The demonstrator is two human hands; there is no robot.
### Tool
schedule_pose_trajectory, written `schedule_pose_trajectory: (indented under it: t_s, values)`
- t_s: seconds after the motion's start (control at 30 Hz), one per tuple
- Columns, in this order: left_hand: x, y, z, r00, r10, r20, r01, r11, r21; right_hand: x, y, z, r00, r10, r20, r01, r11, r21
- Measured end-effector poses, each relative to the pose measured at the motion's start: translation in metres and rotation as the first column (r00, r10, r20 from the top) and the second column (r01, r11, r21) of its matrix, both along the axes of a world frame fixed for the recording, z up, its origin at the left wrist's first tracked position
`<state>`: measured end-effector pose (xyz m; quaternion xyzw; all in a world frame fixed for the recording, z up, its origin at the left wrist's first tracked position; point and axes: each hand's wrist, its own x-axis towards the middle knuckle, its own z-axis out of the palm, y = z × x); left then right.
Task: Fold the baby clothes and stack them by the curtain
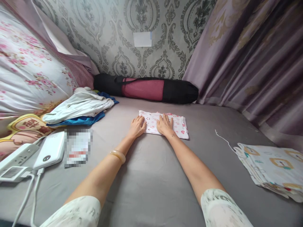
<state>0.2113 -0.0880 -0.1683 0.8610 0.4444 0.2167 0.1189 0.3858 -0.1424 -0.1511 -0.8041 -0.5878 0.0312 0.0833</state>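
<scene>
While the cloth lies nearside of the roll, L hand rests flat at one end and R hand mid-cloth, fingers slightly spread, neither gripping. Looks v. light, soft, floppy, prob. unbreakable; I'd pinch both corners farthest from the roll, layers together.

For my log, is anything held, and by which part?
Nothing looks held: left hand rests on the folded cloth at its left edge, right hand near its middle.

Grey bed with pink-printed cloth, fabric stack, clothes, bag, power bank and perhaps a blurred packet.
</scene>
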Motion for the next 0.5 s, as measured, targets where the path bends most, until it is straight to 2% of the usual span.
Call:
schedule_pose_trajectory:
  t_s: [0.23, 0.5]
  values:
    - [0.0, -0.001, 0.003, 1.0, 0.006, 0.013, -0.006, 1.0, 0.005, -0.026, 0.012, -0.001, 0.996, 0.083, -0.013, -0.082, 0.993, 0.087]
    - [0.0, 0.001, 0.001, 0.998, 0.039, 0.039, -0.037, 0.998, -0.046, -0.026, 0.013, -0.01, 0.997, 0.078, 0.021, -0.08, 0.993, 0.089]
